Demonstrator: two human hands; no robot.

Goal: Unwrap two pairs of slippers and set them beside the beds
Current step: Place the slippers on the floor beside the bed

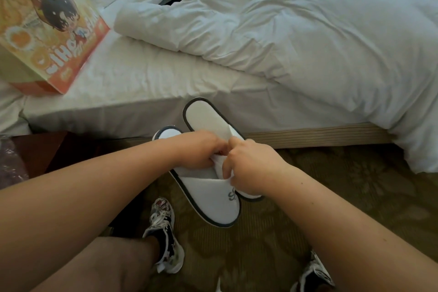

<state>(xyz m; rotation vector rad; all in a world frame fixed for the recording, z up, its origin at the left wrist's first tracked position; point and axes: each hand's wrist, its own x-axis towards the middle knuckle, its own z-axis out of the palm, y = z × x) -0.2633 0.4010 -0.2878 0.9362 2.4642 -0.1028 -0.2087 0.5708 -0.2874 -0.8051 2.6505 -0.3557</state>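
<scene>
The person holds two slippers low in front of the side of the bed, above the olive patterned carpet [355, 197]. One white cloth slipper with dark piping [211, 204] points its closed toe toward the person, with dark lettering on the toe partly hidden by the right wrist. The second white slipper with the same dark piping [203, 117] lies crossed against it, its open heel raised toward the mattress and its toe mostly hidden under the right hand.

The left hand [199, 149] has its fingers curled and clamped on white fabric where the two slippers cross. The right hand [251, 168] meets it there, fingers curled and pinching a fold of the same white cloth. Which slipper each fold belongs to cannot be told.

The bed's white fitted sheet [147, 83] is wrinkled, and a rumpled white duvet [296, 31] covers most of the mattress, spilling over the far right corner toward the floor. A tall orange cardboard box printed with a cartoon figure [47, 23] stands tilted on the sheet at the left. A dark flat object [171, 0] shows in a fold of the duvet. A beige ribbed bed base [308, 135] runs below the mattress. The person's patterned sneakers [163, 232] stand on the carpet.
</scene>
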